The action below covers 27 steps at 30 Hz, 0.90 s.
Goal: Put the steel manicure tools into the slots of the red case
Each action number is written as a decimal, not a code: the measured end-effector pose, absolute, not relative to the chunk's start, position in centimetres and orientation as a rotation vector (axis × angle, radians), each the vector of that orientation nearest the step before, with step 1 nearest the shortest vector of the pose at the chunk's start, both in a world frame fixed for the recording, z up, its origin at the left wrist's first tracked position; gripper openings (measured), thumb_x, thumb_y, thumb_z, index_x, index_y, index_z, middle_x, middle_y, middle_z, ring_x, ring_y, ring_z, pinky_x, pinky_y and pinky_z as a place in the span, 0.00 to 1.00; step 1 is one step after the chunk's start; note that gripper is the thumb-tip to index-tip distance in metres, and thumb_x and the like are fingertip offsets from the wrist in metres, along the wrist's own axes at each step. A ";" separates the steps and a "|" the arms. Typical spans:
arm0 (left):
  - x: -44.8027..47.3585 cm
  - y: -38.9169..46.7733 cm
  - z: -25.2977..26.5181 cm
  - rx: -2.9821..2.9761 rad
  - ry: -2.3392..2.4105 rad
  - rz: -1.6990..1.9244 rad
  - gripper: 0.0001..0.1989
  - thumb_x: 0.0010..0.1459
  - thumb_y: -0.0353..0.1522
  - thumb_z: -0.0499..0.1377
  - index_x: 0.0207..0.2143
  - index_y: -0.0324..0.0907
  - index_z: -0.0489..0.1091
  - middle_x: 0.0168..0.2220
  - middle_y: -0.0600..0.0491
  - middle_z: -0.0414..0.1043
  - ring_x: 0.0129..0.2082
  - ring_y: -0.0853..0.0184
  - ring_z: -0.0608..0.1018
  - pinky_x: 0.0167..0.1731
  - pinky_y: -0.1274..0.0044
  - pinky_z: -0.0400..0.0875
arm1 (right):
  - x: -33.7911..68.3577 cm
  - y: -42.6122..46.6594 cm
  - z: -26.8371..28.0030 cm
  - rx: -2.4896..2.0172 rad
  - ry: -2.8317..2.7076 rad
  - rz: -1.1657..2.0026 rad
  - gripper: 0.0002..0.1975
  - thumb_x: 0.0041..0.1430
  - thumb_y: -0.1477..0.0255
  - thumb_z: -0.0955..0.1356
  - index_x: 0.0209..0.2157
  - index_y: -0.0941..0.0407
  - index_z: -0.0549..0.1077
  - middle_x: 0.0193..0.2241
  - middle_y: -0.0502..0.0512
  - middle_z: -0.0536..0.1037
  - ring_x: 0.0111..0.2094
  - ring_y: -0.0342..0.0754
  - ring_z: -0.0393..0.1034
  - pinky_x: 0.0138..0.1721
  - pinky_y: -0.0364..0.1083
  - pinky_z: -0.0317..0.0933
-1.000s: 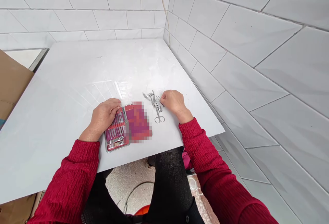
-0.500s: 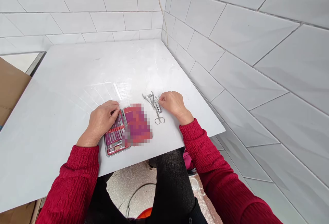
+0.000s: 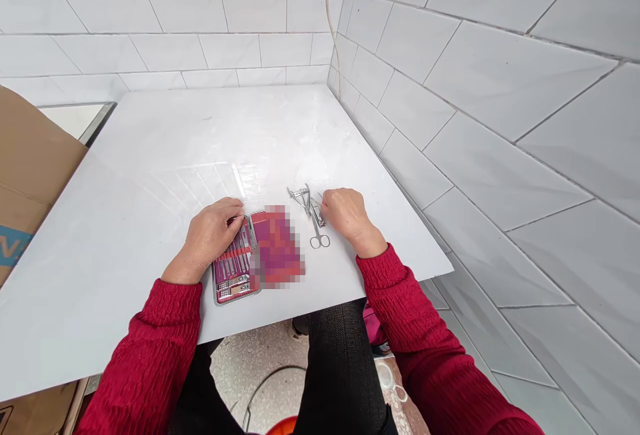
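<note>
An open manicure kit case (image 3: 237,298) lies near the front of the white table, several slim metal tools and small clippers strapped in its left half. Its right half is pixelated. My left hand (image 3: 213,232) is closed at the case's far left edge, thumb and fingers covering the tool ends. To the right of the case are cuticle nippers (image 3: 301,199), nail clippers (image 3: 317,214) and small scissors (image 3: 320,241), close together. Beside them, my right hand (image 3: 347,215) is closed; a thin metal tip pokes out past its fingers, the rest hidden.
White tiled walls meet behind and to the right of the white table (image 3: 165,128). A thin hose (image 3: 329,8) hangs in the corner. At the left stands a cardboard box (image 3: 35,162). Below the front edge are my legs and part of an orange container (image 3: 283,426).
The view has shifted, so everything sits slightly farther right. My right hand has turned a little, its fingers curled more out of sight. My left hand stays on the case.
</note>
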<state>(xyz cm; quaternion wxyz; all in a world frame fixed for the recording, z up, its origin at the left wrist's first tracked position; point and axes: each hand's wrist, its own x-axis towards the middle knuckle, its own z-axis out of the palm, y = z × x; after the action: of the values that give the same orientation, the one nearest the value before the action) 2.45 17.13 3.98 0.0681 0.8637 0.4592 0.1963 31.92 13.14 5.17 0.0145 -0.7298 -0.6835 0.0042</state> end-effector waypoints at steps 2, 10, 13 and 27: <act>2.5 17.1 4.0 2.592 1.378 0.603 0.13 0.64 0.33 0.51 0.34 0.46 0.76 0.52 0.53 0.76 0.47 0.59 0.79 0.38 0.70 0.73 | 31.9 13.1 5.1 -2.270 -2.140 0.007 0.11 0.62 0.79 0.64 0.35 0.58 0.79 0.34 0.65 0.81 0.37 0.54 0.75 0.33 0.47 0.53; 2.6 16.1 5.0 2.557 1.318 0.640 0.13 0.64 0.29 0.51 0.31 0.44 0.73 0.48 0.52 0.77 0.44 0.63 0.78 0.37 0.73 0.72 | 31.4 12.9 5.4 -2.331 -2.119 0.092 0.11 0.63 0.76 0.63 0.35 0.57 0.77 0.34 0.59 0.81 0.35 0.51 0.74 0.29 0.46 0.47; 2.6 15.9 5.1 2.552 1.310 0.649 0.12 0.64 0.28 0.51 0.29 0.43 0.71 0.45 0.52 0.77 0.43 0.64 0.78 0.36 0.73 0.72 | 31.3 12.8 5.5 -2.312 -2.090 0.168 0.10 0.62 0.77 0.62 0.34 0.56 0.76 0.35 0.57 0.82 0.35 0.49 0.74 0.29 0.46 0.47; 2.3 15.7 4.7 2.530 1.329 0.702 0.12 0.62 0.26 0.53 0.28 0.43 0.72 0.44 0.52 0.77 0.43 0.64 0.78 0.39 0.73 0.72 | 31.3 13.0 5.4 -2.269 -1.995 0.348 0.07 0.57 0.76 0.65 0.28 0.54 0.73 0.29 0.52 0.80 0.31 0.46 0.69 0.28 0.44 0.47</act>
<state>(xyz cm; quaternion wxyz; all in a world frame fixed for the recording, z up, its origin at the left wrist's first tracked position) 2.34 15.74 4.73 0.0992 0.8555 0.4494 0.2374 31.30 13.02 5.42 0.0502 -0.7451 -0.6552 0.1143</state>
